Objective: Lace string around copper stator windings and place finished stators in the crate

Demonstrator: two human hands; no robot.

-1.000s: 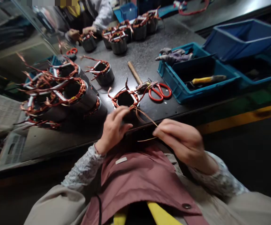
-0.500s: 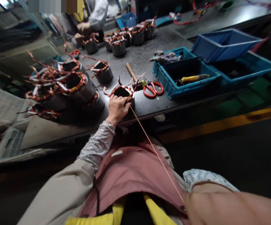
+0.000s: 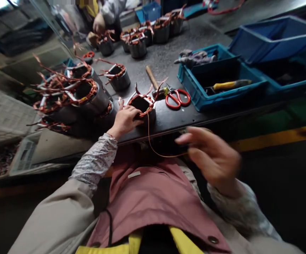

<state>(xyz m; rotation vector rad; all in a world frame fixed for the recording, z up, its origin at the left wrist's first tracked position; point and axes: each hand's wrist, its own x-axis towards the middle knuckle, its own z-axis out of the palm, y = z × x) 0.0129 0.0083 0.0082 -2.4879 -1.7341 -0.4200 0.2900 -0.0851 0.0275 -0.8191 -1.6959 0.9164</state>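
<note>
A motor stator (image 3: 150, 116) with copper windings and white sleeves stands upright at the bench's near edge. My left hand (image 3: 125, 120) grips its near left side, fingers over the rim. A thin orange cord (image 3: 153, 150) hangs slack from the winding and curves across to my right hand (image 3: 213, 158). That hand is raised right of the stator, blurred by motion, its fingers curled around the cord's end; the exact grip is smeared. Just right of the stator lie red-handled scissors (image 3: 178, 98) and a hammer (image 3: 153, 78) with a wooden handle.
Stacked stators (image 3: 85, 95) stand close on the left, a single stator (image 3: 118, 79) behind. Teal bins (image 3: 195, 93) on the right hold a yellow-handled tool (image 3: 228, 85) and gloves (image 3: 195, 57). Across the bench, a co-worker's hands (image 3: 99, 24) are at another stator (image 3: 105, 45).
My right hand has moved forward and up from the lower right corner toward the bench. The cord has gone from taut to slack. My left hand has shifted slightly left on the stator.
</note>
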